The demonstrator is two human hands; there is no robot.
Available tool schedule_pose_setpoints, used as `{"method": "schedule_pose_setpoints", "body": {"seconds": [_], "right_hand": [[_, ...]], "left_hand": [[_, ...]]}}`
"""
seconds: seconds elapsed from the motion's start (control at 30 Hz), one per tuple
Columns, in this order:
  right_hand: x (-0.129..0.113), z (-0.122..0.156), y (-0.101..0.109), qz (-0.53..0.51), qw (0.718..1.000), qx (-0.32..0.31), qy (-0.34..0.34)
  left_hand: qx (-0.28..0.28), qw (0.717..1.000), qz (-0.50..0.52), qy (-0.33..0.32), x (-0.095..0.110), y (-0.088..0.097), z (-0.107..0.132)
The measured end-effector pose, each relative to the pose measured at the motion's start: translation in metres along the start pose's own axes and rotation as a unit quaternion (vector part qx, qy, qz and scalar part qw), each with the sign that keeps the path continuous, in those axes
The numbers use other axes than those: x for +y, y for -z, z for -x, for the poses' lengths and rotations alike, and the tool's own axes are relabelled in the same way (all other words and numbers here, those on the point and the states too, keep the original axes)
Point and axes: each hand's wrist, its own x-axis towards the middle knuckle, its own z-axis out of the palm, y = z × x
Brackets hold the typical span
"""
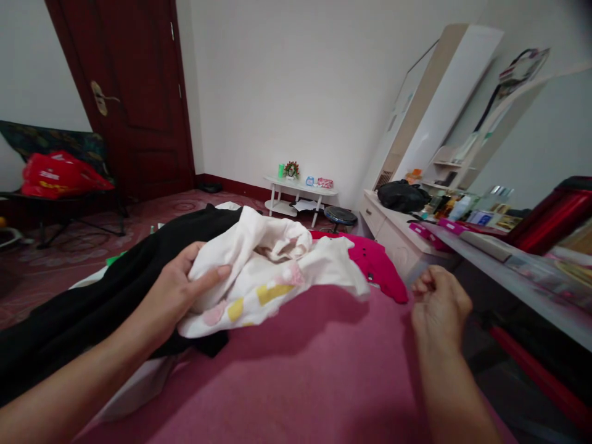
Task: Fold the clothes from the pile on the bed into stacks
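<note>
The white garment (pixel 259 271) in the left hand (pixel 187 277) is soft, matt cloth, and the black garment (pixel 115 290) beside that hand is duller cloth; between it and the right hand (pixel 441 302), the pink cover (pixel 296 370) looks smooth and matt. Beyond the left hand, the red bag (pixel 62 174) is shiny, crinkled plastic, the door handle (pixel 99 98) polished metal

The wall (pixel 277 80) is softly lit, shadow is cast below the white garment (pixel 254 271), and the door (pixel 134 92) is slanted by distortion.

No legible txt, red bag (pixel 65 175) incl.
</note>
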Motion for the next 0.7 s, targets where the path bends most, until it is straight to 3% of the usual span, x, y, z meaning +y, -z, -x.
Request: {"method": "schedule_pose_setpoints", "body": {"seconds": [0.03,0.1,0.2,0.3,0.37,0.4,0.47,0.5,0.57,0.63,0.7], "right_hand": [[0.005,0.004,-0.001,0.046,0.998,-0.032,-0.015],[0.017,0.022,-0.009,0.142,0.975,-0.155,-0.069],[0.044,0.064,-0.022,0.234,0.885,-0.383,-0.122],[0.073,0.101,-0.025,0.286,0.785,-0.546,-0.061],[0.085,0.110,-0.022,0.336,0.745,-0.575,-0.018],[0.087,0.109,-0.021,0.353,0.739,-0.574,-0.022],[0.081,0.096,-0.020,0.344,0.753,-0.555,-0.079],[0.072,0.087,-0.021,0.316,0.777,-0.532,-0.112],[0.045,0.071,-0.025,0.241,0.857,-0.440,-0.116],[0.010,0.062,-0.031,0.181,0.943,-0.279,-0.005],[-0.026,0.065,-0.038,0.141,0.973,-0.106,0.151]], "left_hand": [[-0.034,0.999,-0.014,-0.020,-0.003,0.001,0.003],[-0.104,0.990,-0.052,-0.079,-0.011,0.000,0.011],[-0.130,0.966,-0.129,-0.183,-0.013,-0.003,0.023],[-0.078,0.966,-0.151,-0.193,0.000,0.006,0.027],[-0.008,0.978,-0.113,-0.175,0.012,0.020,0.024],[0.037,0.981,-0.087,-0.172,0.018,0.028,0.021],[0.125,0.975,-0.035,-0.178,0.029,0.045,0.013],[0.164,0.969,-0.008,-0.187,0.032,0.053,0.009],[0.211,0.956,0.037,-0.201,0.035,0.065,0.002],[0.224,0.950,0.049,-0.211,0.035,0.070,-0.001],[0.210,0.953,0.031,-0.218,0.035,0.067,0.004]]}}
